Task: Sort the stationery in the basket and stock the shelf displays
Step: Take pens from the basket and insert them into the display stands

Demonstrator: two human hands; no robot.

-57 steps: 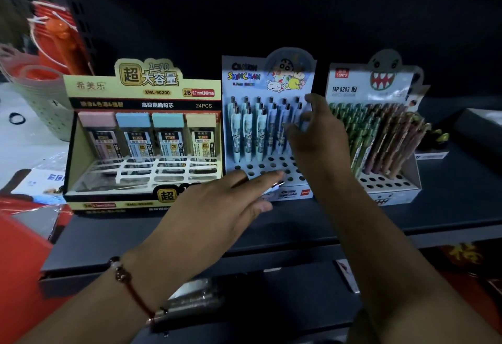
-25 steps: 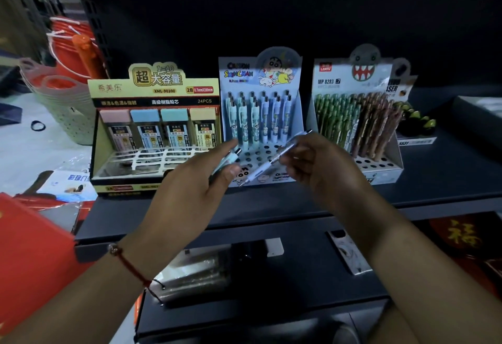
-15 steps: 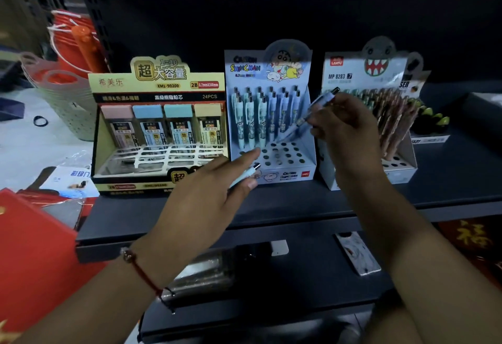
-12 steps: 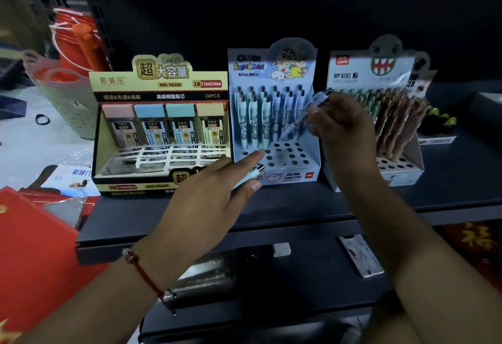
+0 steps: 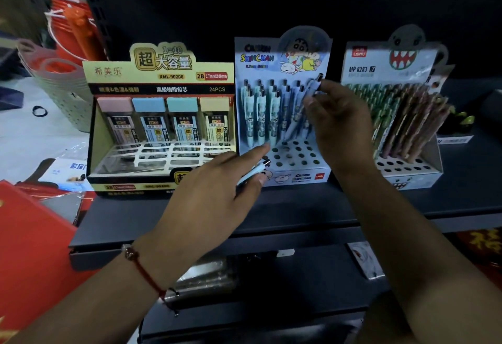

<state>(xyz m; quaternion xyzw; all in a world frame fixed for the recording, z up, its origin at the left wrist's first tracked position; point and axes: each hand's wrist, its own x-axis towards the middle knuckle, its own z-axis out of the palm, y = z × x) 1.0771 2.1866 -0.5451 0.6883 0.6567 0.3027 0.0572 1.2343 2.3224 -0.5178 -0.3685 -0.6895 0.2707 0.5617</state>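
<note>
Three cardboard display stands line the dark grey metal shelf (image 5: 285, 208). On the left sits the yellow-and-black pencil-lead display box (image 5: 160, 126), with four lead cases standing in its back row: pink, blue, teal and yellow caps. In the middle stands the pale blue cartoon-printed pencil display (image 5: 282, 55), its rear holes filled with roughly a dozen pale blue mechanical pencils (motion blur makes an exact count unsafe) and its front rows of holes open. On the right is the white shark-mouth pencil display (image 5: 385, 69), packed with green and brown pencils too crowded to count.

Two pencils are in hand. The right hand (image 5: 339, 123) pinches one pale blue mechanical pencil (image 5: 312, 87) between thumb and fingertips, holding it tilted, its tip down among the standing pencils at the right side of the middle display. The left hand (image 5: 214, 194) hovers in front of that display's base, forefinger stretched out, the other fingers curled around a second pale blue pencil (image 5: 252, 174) whose metal end pokes out.

Compared with half a second ago, the right hand's pencil has swung lower and steeper towards the holes; the left hand has barely shifted.

Off to the left, a stack of pale perforated plastic baskets (image 5: 62, 88) sits on the floor.
</note>
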